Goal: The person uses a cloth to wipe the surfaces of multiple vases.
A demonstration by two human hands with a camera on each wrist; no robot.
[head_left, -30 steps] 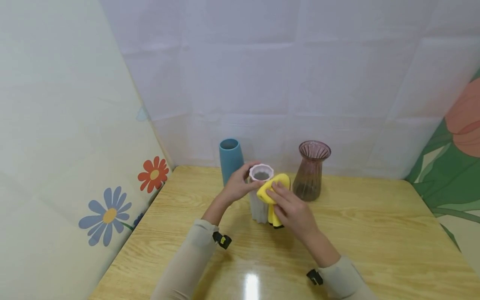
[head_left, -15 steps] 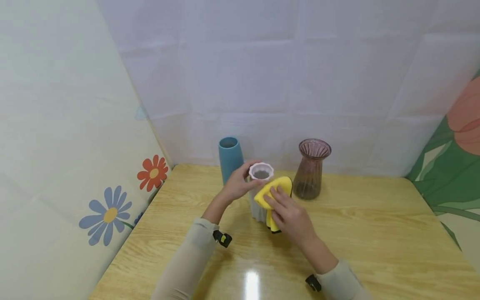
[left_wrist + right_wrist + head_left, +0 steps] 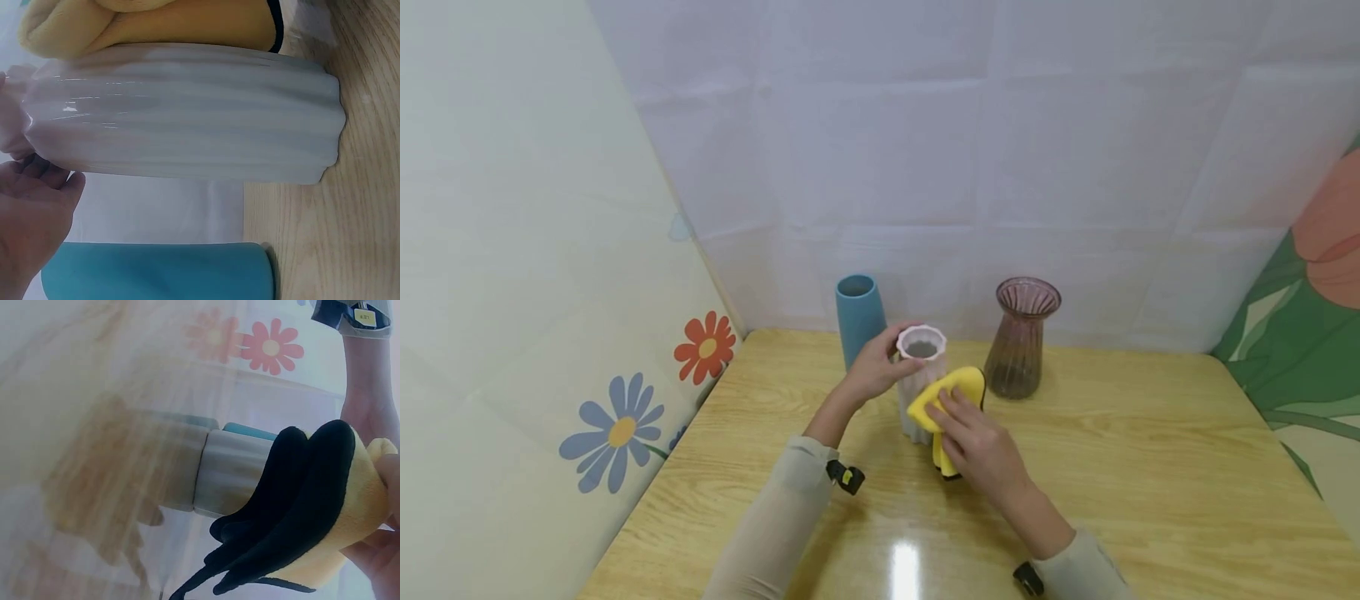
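Note:
A pale pinkish-white fluted vase with a scalloped rim stands upright on the wooden table. My left hand grips it just below the rim, thumb on the near side; the left wrist view shows the fluted body down to its base. In my right hand is a folded yellow cloth with black edging, pressed against the vase's right side. The right wrist view shows the cloth's dark edge hanging in front of the vase. Part of the vase's right side is hidden behind the cloth.
Close behind my left hand stands a blue vase. To the right, further back, is a purple ribbed glass vase. A white sheet hangs behind the wooden table, with flower-printed sheets on both sides.
My right hand has slid the yellow cloth down along the vase's right side. The left hand keeps its grip near the rim, and the vase stays in place.

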